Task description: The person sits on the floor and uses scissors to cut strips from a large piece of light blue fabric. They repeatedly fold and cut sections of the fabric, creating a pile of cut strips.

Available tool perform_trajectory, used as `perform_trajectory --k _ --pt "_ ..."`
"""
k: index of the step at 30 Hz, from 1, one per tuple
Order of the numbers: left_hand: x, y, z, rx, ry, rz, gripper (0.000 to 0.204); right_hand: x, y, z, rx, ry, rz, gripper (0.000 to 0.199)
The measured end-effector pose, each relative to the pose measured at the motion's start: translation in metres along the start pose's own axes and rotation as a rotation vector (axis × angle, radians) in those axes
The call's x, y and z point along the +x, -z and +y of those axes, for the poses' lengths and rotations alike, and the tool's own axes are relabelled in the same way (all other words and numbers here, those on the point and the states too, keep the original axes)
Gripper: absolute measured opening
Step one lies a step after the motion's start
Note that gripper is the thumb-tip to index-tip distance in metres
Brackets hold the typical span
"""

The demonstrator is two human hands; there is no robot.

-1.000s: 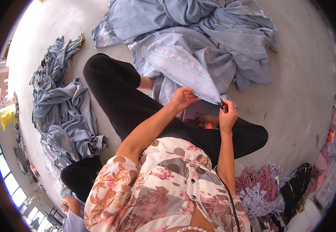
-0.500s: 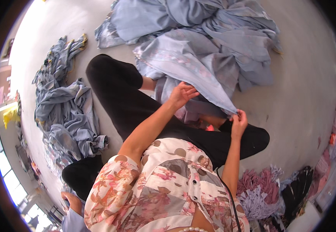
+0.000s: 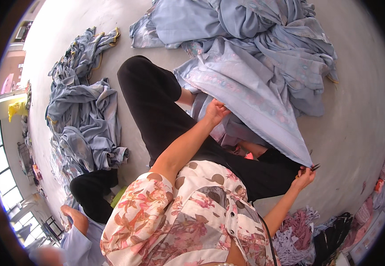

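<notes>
Since a second ago my right hand (image 3: pixel 304 177) has swung out to four o'clock, drawing the pale blue patterned fabric (image 3: pixel 254 99) taut from the left hand (image 3: pixel 213 113), which pinches its edge near centre. The right closes on the fabric's corner and what look like small dark snips (image 3: pixel 315 167). I judge I'm mid edge-trimming; next calls for steady tension along the hem.

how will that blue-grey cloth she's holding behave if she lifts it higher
Probably floppy: the blue-grey cloth sags in folds between the left hand and right hand. Likely light where held, but the heaped rest on the floor may drag.
</notes>
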State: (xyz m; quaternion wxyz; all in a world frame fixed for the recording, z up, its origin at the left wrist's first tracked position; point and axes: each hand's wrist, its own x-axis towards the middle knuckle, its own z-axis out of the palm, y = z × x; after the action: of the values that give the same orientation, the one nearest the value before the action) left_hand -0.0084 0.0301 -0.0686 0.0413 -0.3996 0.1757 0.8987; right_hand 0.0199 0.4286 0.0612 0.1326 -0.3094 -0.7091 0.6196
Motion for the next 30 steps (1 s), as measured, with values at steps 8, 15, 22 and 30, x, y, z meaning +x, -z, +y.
perform_trajectory --k 8,15,22,30 --pt "0.015 0.017 0.009 -0.106 0.040 0.054 0.027 0.027 0.039 -0.004 0.112 0.035 0.194 0.015" --pt "0.016 0.010 0.007 0.406 -0.134 0.103 0.021 0.033 0.031 0.000 0.061 -0.154 0.058 0.019" --pt "-0.113 -0.072 -0.090 1.282 0.045 -1.216 0.013 -0.031 -0.084 0.035 0.114 -0.647 -0.642 0.036" --pt "-0.116 -0.064 -0.076 1.464 -0.042 -1.274 0.017 -0.014 -0.111 0.011 -1.085 0.196 -0.920 0.045"
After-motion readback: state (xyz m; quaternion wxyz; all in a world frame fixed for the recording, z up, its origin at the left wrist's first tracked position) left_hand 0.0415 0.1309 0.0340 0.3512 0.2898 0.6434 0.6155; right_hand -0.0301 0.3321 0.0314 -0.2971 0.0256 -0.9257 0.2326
